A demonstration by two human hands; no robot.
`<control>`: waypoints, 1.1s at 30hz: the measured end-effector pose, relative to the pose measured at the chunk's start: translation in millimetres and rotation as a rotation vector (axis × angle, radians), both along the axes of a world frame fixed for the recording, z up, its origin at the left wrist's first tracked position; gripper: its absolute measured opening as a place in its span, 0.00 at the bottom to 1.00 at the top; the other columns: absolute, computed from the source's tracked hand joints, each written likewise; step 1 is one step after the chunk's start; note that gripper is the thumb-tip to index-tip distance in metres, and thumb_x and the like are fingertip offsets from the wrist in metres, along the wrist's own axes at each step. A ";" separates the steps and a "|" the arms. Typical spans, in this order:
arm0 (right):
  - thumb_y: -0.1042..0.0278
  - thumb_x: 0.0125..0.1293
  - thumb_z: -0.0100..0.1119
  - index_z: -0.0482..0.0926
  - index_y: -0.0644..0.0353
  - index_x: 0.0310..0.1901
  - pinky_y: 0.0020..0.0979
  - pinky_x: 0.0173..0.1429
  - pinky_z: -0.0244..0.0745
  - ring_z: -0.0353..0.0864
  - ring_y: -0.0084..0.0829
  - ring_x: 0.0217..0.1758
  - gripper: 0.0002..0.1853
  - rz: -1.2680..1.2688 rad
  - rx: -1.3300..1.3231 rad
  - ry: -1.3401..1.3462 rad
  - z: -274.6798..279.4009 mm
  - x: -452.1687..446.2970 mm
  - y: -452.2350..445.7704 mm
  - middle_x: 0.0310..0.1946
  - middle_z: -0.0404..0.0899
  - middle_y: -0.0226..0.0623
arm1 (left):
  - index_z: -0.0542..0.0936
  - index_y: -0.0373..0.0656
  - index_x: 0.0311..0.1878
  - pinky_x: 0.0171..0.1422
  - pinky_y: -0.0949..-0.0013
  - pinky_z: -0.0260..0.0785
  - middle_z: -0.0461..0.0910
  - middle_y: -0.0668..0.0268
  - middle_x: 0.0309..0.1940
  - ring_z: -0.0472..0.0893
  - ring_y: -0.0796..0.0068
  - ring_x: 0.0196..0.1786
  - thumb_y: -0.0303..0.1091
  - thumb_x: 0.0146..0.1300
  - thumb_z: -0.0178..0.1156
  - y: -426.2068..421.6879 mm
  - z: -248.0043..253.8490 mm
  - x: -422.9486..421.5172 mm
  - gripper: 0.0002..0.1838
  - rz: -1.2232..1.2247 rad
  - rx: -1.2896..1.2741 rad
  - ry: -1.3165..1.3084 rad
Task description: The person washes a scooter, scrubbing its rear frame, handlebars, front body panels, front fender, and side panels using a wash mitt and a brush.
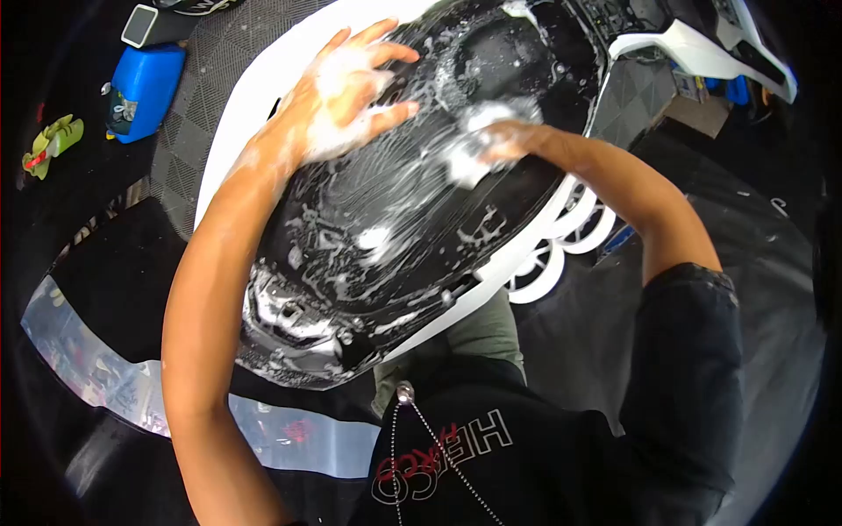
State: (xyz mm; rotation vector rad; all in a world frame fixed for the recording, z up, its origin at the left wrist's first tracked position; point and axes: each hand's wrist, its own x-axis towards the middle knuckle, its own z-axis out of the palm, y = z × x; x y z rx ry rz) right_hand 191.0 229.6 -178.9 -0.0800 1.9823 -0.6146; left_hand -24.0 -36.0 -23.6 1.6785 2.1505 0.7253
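Observation:
Foam and wet streaks cover a large black panel with a white rim, which fills the upper middle. My left hand, coated in suds, rests at the panel's upper left part with its fingers spread and nothing in them. On the right part, my right hand presses a white, foamy cloth or pad against the black surface. Motion blurs that hand and part of what it holds. A dark round recess lies just above it.
A blue jug and a green bottle lie at the upper left. White ring-shaped parts sit below the panel's right edge. Another white part is at the upper right. A clear curved strip lies at the lower left.

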 end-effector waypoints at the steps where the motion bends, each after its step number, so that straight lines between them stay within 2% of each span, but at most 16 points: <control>1: 0.29 0.59 0.59 0.69 0.58 0.70 0.39 0.73 0.66 0.76 0.45 0.65 0.46 0.189 0.134 0.061 -40.1 -3.7 48.5 0.58 0.79 0.51 | 0.83 0.33 0.32 0.83 0.49 0.45 0.74 0.67 0.66 0.58 0.61 0.79 0.46 0.62 0.66 2.6 1.7 0.6 0.20 0.013 -0.024 0.003; 3: 0.25 0.60 0.54 0.70 0.61 0.68 0.42 0.69 0.69 0.80 0.45 0.61 0.47 0.371 0.589 -0.128 -14.0 -41.3 102.4 0.54 0.82 0.52 | 0.84 0.33 0.34 0.83 0.48 0.44 0.74 0.67 0.66 0.57 0.60 0.79 0.45 0.62 0.66 4.1 13.0 -0.5 0.20 0.025 -0.098 0.014; 9: 0.66 0.60 0.59 0.76 0.65 0.59 0.49 0.65 0.72 0.83 0.41 0.46 0.25 0.285 0.369 0.310 -90.0 -57.1 217.4 0.49 0.82 0.46 | 0.80 0.43 0.21 0.83 0.43 0.43 0.76 0.67 0.64 0.57 0.58 0.80 0.43 0.57 0.68 9.2 13.6 1.7 0.16 0.046 -0.149 -0.054; 14: 0.68 0.52 0.65 0.72 0.60 0.63 0.38 0.62 0.77 0.81 0.39 0.56 0.33 -0.456 -0.526 0.568 -132.9 -88.7 208.2 0.55 0.79 0.48 | 0.77 0.44 0.21 0.81 0.41 0.44 0.77 0.65 0.63 0.57 0.53 0.79 0.42 0.56 0.68 19.2 23.9 0.5 0.15 0.050 -0.221 -0.078; 16: 0.66 0.49 0.68 0.72 0.58 0.63 0.38 0.62 0.78 0.81 0.39 0.57 0.35 -0.201 -0.012 0.781 -54.6 -119.3 142.7 0.56 0.78 0.46 | 0.76 0.44 0.22 0.81 0.41 0.46 0.78 0.63 0.62 0.59 0.50 0.79 0.41 0.56 0.68 23.0 28.2 1.2 0.15 0.043 -0.236 -0.060; 17: 0.66 0.48 0.69 0.73 0.59 0.62 0.40 0.65 0.76 0.79 0.43 0.60 0.35 -0.285 -0.139 0.360 -44.8 -135.3 112.9 0.58 0.78 0.47 | 0.76 0.44 0.23 0.81 0.41 0.46 0.78 0.63 0.61 0.59 0.49 0.78 0.40 0.56 0.69 25.0 28.7 1.3 0.15 0.045 -0.247 -0.060; 18: 0.60 0.51 0.69 0.71 0.59 0.62 0.42 0.66 0.76 0.80 0.45 0.57 0.35 -0.195 -0.434 0.685 -96.0 -126.7 89.4 0.55 0.79 0.46 | 0.76 0.44 0.23 0.81 0.41 0.46 0.78 0.62 0.61 0.60 0.49 0.78 0.40 0.55 0.69 26.3 28.3 1.5 0.14 0.044 -0.258 -0.056; 20: 0.52 0.58 0.68 0.69 0.55 0.65 0.44 0.67 0.75 0.72 0.45 0.67 0.35 0.060 -0.447 0.861 -79.3 -114.8 31.2 0.67 0.68 0.47 | 0.75 0.44 0.24 0.80 0.40 0.46 0.78 0.62 0.61 0.61 0.46 0.77 0.38 0.55 0.69 29.5 32.0 2.0 0.13 0.054 -0.283 -0.070; 22: 0.43 0.62 0.59 0.75 0.57 0.59 0.42 0.56 0.76 0.77 0.42 0.52 0.31 0.245 -0.389 0.819 -64.8 -110.3 43.1 0.49 0.74 0.47 | 0.75 0.44 0.24 0.80 0.40 0.46 0.78 0.61 0.61 0.60 0.47 0.77 0.39 0.55 0.69 30.9 32.0 0.8 0.13 0.047 -0.292 -0.047; 25: 0.29 0.68 0.45 0.83 0.61 0.49 0.40 0.40 0.78 0.83 0.37 0.30 0.37 0.210 0.160 0.377 -42.8 -116.1 124.2 0.23 0.82 0.49 | 0.75 0.43 0.23 0.80 0.39 0.45 0.78 0.61 0.61 0.59 0.46 0.78 0.41 0.55 0.68 29.7 31.7 4.4 0.15 0.071 -0.326 -0.049; 26: 0.24 0.64 0.44 0.86 0.64 0.37 0.40 0.43 0.79 0.86 0.40 0.34 0.42 -0.087 0.308 0.268 -52.4 -110.5 150.4 0.31 0.85 0.52 | 0.75 0.43 0.23 0.80 0.39 0.45 0.78 0.61 0.62 0.59 0.47 0.78 0.41 0.55 0.68 28.7 32.1 4.9 0.15 0.077 -0.324 -0.056; 29: 0.32 0.70 0.40 0.85 0.60 0.29 0.38 0.36 0.78 0.81 0.37 0.27 0.36 -0.175 0.386 0.322 -53.3 -69.3 158.8 0.25 0.83 0.45 | 0.77 0.43 0.23 0.80 0.40 0.47 0.78 0.64 0.62 0.59 0.49 0.78 0.39 0.54 0.69 31.5 32.2 5.5 0.13 0.081 -0.299 -0.061; 30: 0.33 0.66 0.44 0.84 0.54 0.33 0.36 0.44 0.79 0.85 0.33 0.38 0.31 -0.384 0.459 0.042 -66.3 -62.4 138.1 0.31 0.85 0.38 | 0.78 0.43 0.23 0.80 0.41 0.47 0.78 0.65 0.62 0.59 0.51 0.78 0.37 0.53 0.70 31.7 34.8 4.6 0.12 0.084 -0.292 -0.055; 31: 0.42 0.68 0.44 0.85 0.58 0.31 0.37 0.40 0.80 0.85 0.42 0.33 0.28 -0.157 0.364 0.267 -36.8 -45.6 132.7 0.28 0.84 0.46 | 0.78 0.43 0.23 0.81 0.41 0.47 0.77 0.66 0.62 0.59 0.51 0.78 0.37 0.53 0.70 32.8 37.3 3.6 0.12 0.083 -0.304 -0.064; 32: 0.44 0.69 0.41 0.84 0.58 0.44 0.38 0.42 0.81 0.86 0.43 0.38 0.27 0.028 0.312 0.371 -58.5 -25.0 122.2 0.34 0.86 0.48 | 0.78 0.43 0.23 0.81 0.42 0.47 0.77 0.67 0.62 0.59 0.52 0.78 0.37 0.54 0.70 33.8 38.2 4.2 0.12 0.085 -0.317 -0.071; 33: 0.45 0.69 0.43 0.83 0.58 0.46 0.41 0.46 0.81 0.86 0.45 0.42 0.26 -0.040 0.339 0.430 -65.1 -9.3 90.8 0.37 0.86 0.49 | 0.79 0.44 0.23 0.81 0.42 0.47 0.77 0.67 0.63 0.59 0.53 0.78 0.38 0.54 0.70 33.6 38.1 4.2 0.12 0.095 -0.329 -0.081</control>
